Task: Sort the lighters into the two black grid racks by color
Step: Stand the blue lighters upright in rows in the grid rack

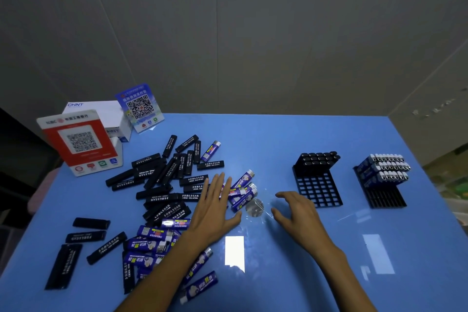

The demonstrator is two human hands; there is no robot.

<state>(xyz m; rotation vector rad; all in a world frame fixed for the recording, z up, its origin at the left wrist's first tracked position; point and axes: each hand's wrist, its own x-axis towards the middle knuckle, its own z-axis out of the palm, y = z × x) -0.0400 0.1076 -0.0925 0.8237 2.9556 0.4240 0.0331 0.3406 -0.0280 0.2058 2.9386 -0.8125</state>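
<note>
A heap of black lighters (162,180) and blue lighters (152,243) lies on the left half of the blue table (304,261). My left hand (215,208) lies flat, fingers straight, at the heap's right edge, touching a few blue lighters (244,190). My right hand (296,213) hovers just right of them with loosely curled fingers and holds nothing. The nearer black grid rack (319,190) has black lighters (319,159) standing in its far rows. The right grid rack (385,196) carries blue lighters (386,167) in its far rows.
A red QR sign (81,142), a white box (101,109) and a blue QR sign (140,107) stand at the table's far left. A crumpled clear wrapper (255,208) lies between my hands. Grey walls rise behind the table.
</note>
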